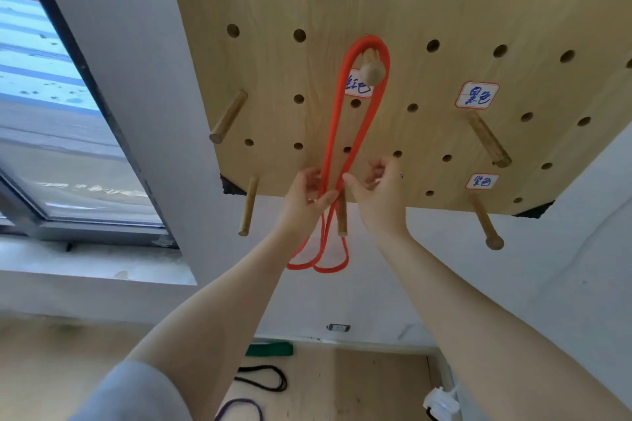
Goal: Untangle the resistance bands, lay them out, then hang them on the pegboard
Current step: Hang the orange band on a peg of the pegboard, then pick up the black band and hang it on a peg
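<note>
While the red band [345,133] is hung over a peg [371,73], its strands are pinched by the left hand [307,195]; the right hand [379,186] is loosely curled, empty. Release is judged next.

The band [342,133] hangs over a peg [371,73] in the middle of the pegboard [427,3], and its two loops drop down past the board's bottom edge toward 6 o'clock. The left hand [307,196] pinches the band's strands from the 9 o'clock side and the right hand [378,188] touches them from the 3 o'clock side, just in front of a lower peg [342,217]. Three more bands [263,378] lie on the floor [359,383] far below at 6 o'clock, a window [51,120] is at 9 o'clock, and a label [477,95] sits at 3 o'clock from the top peg.
</note>
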`<state>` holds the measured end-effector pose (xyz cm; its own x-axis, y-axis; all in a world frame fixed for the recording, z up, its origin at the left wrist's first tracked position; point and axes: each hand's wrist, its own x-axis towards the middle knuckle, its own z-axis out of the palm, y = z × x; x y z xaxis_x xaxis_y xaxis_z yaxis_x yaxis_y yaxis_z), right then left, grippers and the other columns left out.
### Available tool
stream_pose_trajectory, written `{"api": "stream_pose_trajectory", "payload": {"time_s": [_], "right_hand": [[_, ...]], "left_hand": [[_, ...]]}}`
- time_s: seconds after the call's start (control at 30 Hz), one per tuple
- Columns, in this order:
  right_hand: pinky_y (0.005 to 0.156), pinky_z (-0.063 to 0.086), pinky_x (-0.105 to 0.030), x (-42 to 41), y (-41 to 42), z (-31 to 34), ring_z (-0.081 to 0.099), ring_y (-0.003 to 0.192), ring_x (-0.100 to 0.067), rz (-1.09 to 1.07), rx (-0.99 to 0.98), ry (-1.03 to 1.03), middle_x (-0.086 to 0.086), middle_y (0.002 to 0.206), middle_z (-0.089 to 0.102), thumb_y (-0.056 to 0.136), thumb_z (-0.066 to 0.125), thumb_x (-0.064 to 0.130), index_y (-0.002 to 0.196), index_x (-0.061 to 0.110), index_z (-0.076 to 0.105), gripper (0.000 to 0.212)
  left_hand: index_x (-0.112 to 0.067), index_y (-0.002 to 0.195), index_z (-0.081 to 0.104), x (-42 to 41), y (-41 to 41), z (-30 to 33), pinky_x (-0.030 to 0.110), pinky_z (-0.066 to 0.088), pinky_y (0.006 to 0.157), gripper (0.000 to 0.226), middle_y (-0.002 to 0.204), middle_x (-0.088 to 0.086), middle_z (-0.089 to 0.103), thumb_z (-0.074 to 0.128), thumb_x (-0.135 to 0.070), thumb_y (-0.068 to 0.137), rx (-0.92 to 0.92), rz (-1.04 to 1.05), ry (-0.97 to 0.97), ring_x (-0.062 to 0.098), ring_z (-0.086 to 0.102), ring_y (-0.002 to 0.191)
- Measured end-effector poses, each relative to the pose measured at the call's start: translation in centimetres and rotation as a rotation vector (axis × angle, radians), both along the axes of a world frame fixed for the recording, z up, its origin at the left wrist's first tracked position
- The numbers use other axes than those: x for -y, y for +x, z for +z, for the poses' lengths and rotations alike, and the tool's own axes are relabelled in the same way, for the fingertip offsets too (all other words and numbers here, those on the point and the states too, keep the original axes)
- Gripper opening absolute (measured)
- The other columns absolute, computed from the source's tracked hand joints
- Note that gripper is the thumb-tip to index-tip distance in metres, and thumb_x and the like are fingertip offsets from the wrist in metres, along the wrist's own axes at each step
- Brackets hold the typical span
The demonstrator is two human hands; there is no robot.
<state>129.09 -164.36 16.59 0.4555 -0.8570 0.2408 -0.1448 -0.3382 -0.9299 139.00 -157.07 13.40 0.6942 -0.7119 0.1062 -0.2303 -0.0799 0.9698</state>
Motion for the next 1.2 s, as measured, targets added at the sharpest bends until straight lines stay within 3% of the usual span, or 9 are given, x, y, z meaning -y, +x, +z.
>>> {"api": "stream_pose_trajectory", "payload": {"time_s": [0.07,0.13,0.23,0.33,0.5,0.63,0.8,1.0,1.2], "right_hand": [[0.059,0.038,-0.017,-1.5,-0.8,0.0,0.049,0.060,-0.001,0.000,-0.040,-0.029,0.009,0.073,0.047,0.086,0.065,0.025,0.095,0.018,0.048,0.020],[0.056,0.038,-0.016,-3.7,-0.8,-0.1,0.049,0.054,-0.002,0.104,-0.095,-0.076,0.008,0.065,0.050,0.088,0.062,0.022,0.080,0.018,0.052,0.013],[0.061,0.042,-0.014,-8.4,0.2,-1.4,0.053,0.060,-0.007,0.331,-0.253,-0.048,0.005,0.066,0.055,0.090,0.057,0.018,0.080,0.015,0.056,0.010],[0.064,0.046,-0.027,-13.4,2.2,-4.4,0.054,0.061,-0.011,0.526,-0.408,0.037,0.004,0.069,0.058,0.094,0.052,0.020,0.085,0.016,0.057,0.011],[0.067,0.047,-0.024,-21.0,6.5,-13.1,0.056,0.067,-0.010,0.737,-0.679,0.110,0.005,0.075,0.061,0.094,0.050,0.021,0.089,0.017,0.060,0.011],[0.071,0.046,-0.026,-25.3,9.5,-21.5,0.059,0.076,-0.017,0.861,-0.880,0.113,0.001,0.084,0.063,0.091,0.051,0.021,0.087,0.022,0.058,0.008],[0.080,0.048,-0.032,-27.6,11.3,-34.2,0.057,0.091,-0.020,0.807,-1.015,0.087,0.000,0.099,0.064,0.092,0.046,0.023,0.095,0.020,0.059,0.014],[0.082,0.042,-0.030,-28.1,12.2,-56.9,0.055,0.099,-0.024,0.833,-1.098,-0.018,-0.007,0.107,0.060,0.093,0.045,0.017,0.103,0.011,0.060,0.019],[0.093,0.045,-0.043,-23.2,10.0,-77.7,0.049,0.109,-0.029,0.688,-1.168,-0.093,-0.012,0.121,0.049,0.092,0.047,0.016,0.110,0.010,0.059,0.022]], "left_hand": [[-0.015,0.123,0.048,-2.2,-0.1,-0.2,0.022,0.046,0.087,0.038,0.111,-0.010,0.054,0.062,-0.020,0.088,0.099,0.006,0.075,0.007,0.054,0.103],[-0.016,0.120,0.050,-5.4,0.2,-0.8,0.027,0.047,0.087,0.030,0.110,-0.009,0.054,0.057,-0.016,0.091,0.074,-0.015,0.138,0.011,0.055,0.101],[-0.019,0.114,0.054,-11.9,0.9,-3.6,0.033,0.051,0.088,0.022,0.111,-0.004,0.059,0.051,-0.014,0.093,0.013,-0.081,0.281,0.015,0.063,0.094],[-0.019,0.118,0.055,-19.0,2.4,-7.2,0.027,0.050,0.085,0.024,0.112,-0.004,0.061,0.049,-0.019,0.095,0.020,-0.043,0.438,0.011,0.063,0.089],[-0.019,0.106,0.058,-29.5,4.8,-14.5,0.036,0.054,0.082,0.015,0.110,0.006,0.065,0.051,-0.016,0.093,-0.228,0.168,0.523,0.015,0.064,0.082],[-0.013,0.113,0.056,-35.8,5.1,-20.4,0.029,0.049,0.073,0.021,0.105,0.004,0.061,0.045,-0.016,0.095,-0.453,0.320,0.569,0.013,0.061,0.080],[-0.016,0.111,0.057,-39.3,6.3,-31.1,0.028,0.046,0.074,0.022,0.109,0.005,0.061,0.045,-0.015,0.093,-0.509,0.344,0.692,0.018,0.062,0.085],[-0.010,0.119,0.055,-38.3,9.3,-51.4,0.034,0.046,0.091,0.028,0.115,0.006,0.061,0.043,-0.015,0.094,-0.378,0.236,0.866,0.025,0.060,0.101],[-0.008,0.117,0.057,-33.9,7.8,-71.1,0.023,0.038,0.078,0.027,0.109,0.009,0.064,0.044,-0.011,0.093,-0.341,0.173,0.881,0.023,0.058,0.103]]}}
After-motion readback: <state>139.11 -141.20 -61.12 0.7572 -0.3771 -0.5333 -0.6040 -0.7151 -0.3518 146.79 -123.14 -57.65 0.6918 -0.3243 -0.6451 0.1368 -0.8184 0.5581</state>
